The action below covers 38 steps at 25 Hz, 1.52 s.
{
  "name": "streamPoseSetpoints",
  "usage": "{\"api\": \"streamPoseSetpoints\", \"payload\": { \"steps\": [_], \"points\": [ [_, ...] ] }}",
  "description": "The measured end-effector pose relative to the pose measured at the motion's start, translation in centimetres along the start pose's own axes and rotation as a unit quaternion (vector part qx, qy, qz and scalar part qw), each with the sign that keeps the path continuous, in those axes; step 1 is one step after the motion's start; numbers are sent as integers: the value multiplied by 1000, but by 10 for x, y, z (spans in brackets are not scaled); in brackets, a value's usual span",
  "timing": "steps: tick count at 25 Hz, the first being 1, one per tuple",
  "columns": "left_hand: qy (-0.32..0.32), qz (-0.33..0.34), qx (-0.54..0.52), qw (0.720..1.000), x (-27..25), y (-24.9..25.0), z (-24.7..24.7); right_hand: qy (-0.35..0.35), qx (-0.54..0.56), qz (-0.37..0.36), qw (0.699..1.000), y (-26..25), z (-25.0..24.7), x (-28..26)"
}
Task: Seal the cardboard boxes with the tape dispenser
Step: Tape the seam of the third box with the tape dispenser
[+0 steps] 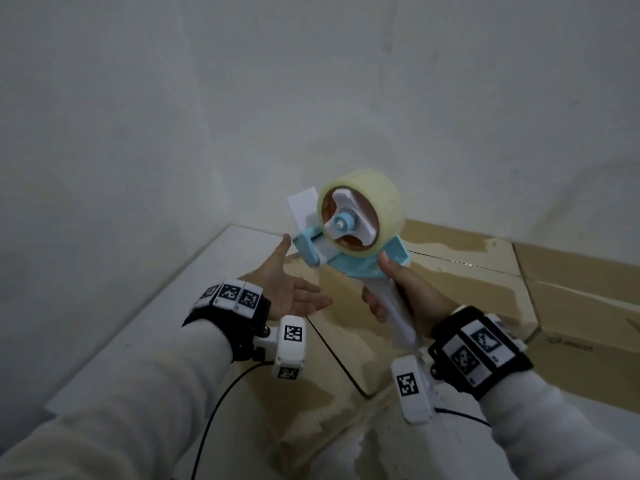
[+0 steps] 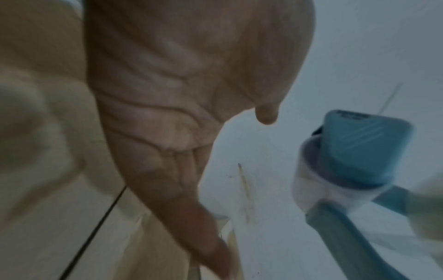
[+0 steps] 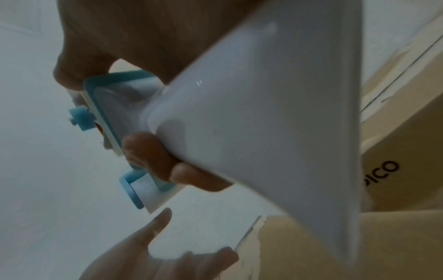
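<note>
Blue-and-white tape dispenser [image 1: 349, 233] is held up above the cardboard boxes [image 1: 460, 271], its white handle wrapped by the right hand [image 1: 405, 292], while the left hand [image 1: 287, 289] spreads empty, palm up, just beside its front end.

Open air between left hand [image 1: 289, 289] and tape dispenser [image 1: 349, 230]; cardboard boxes [image 1: 460, 271] underneath, wall [image 1: 242, 116] behind.

Glossy plastic tape dispenser [image 1: 349, 237]; matt cardboard boxes [image 1: 460, 271].

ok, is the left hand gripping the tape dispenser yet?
No: the left hand is open, palm up, beside the tape dispenser, which only the right hand holds by its handle.
</note>
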<state>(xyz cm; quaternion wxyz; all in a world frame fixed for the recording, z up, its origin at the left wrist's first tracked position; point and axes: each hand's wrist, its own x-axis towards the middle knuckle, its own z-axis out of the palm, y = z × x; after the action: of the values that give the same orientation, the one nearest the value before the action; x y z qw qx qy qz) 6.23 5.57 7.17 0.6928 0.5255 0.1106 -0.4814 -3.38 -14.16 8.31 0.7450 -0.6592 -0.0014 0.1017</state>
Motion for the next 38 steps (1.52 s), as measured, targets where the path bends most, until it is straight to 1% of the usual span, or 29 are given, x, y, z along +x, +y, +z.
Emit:
{"api": "streamPoseSetpoints", "payload": {
  "steps": [1, 2, 4, 6, 7, 9, 11, 13, 16, 18, 20, 23, 27, 32, 35, 38],
  "points": [
    [-13, -1, 6, 1000, 1, 4, -6, 1, 1, -6, 1000, -2, 3, 7],
    [-21, 11, -1, 1000, 3, 8, -13, 2, 3, -8, 1000, -4, 5, 12],
    [-21, 47, -44, 998, 4, 18, -20, -2, 0, -5, 1000, -6, 9, 21],
    [-5, 80, -70, 994, 4, 27, -27, -6, -13, -5, 1000, -4, 15, 29],
    [11, 97, -56, 994, 7, 31, -32, -9, -16, -9, 1000, -2, 18, 33],
    [67, 138, 12, 988, 15, 37, -42, -12, -20, -19, 1000, 4, 26, 39],
    [113, 169, 67, 977, 23, 46, -52, -5, -66, -27, 997, 11, 35, 44],
    [126, 182, 139, 965, 30, 56, -62, 26, -116, -26, 993, 18, 44, 49],
    [132, 193, 273, 933, 33, 73, -70, 76, -121, -26, 989, 27, 50, 54],
    [139, 205, 321, 914, 34, 85, -79, 92, -101, -18, 990, 30, 51, 52],
    [138, 211, 336, 907, 37, 97, -93, 98, -87, -7, 991, 32, 51, 49],
    [141, 196, 362, 900, 49, 106, -111, 111, -110, 17, 988, 40, 53, 53],
    [161, 162, 392, 891, 76, 100, -125, 102, -200, 39, 974, 52, 59, 74],
    [138, 101, 439, 882, 93, 101, -130, 99, -290, 32, 951, 53, 61, 83],
    [122, 75, 483, 864, 99, 98, -127, 99, -339, 25, 935, 52, 65, 80],
    [105, 45, 540, 834, 103, 95, -122, 106, -348, 33, 931, 53, 65, 82]
  ]
}}
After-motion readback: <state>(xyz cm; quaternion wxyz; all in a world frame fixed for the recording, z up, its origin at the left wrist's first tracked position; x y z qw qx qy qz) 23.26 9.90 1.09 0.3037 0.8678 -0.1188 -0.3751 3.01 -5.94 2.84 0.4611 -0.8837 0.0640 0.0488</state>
